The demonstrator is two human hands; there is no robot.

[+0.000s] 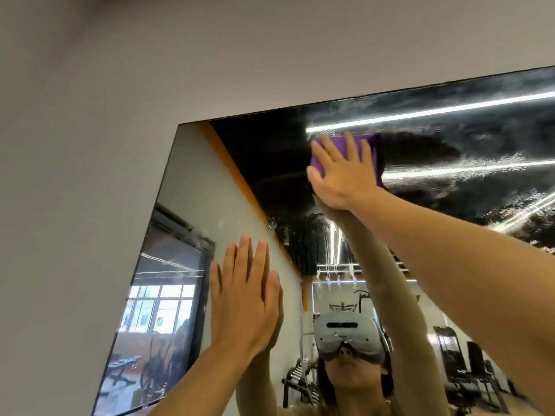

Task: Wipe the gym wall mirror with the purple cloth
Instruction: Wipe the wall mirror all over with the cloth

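Observation:
The big wall mirror fills the right and lower part of the view, its top left corner just above centre. High on the glass, my right hand presses the folded purple cloth flat against it with straight, spread fingers. Lower down and to the left, my left hand lies flat on the mirror, fingers straight and together, holding nothing. Wet streaks and droplets cover the glass to the right of the cloth and below it.
Plain grey wall surrounds the mirror above and to the left. The reflection shows a person wearing a headset, gym machines, windows and ceiling strip lights.

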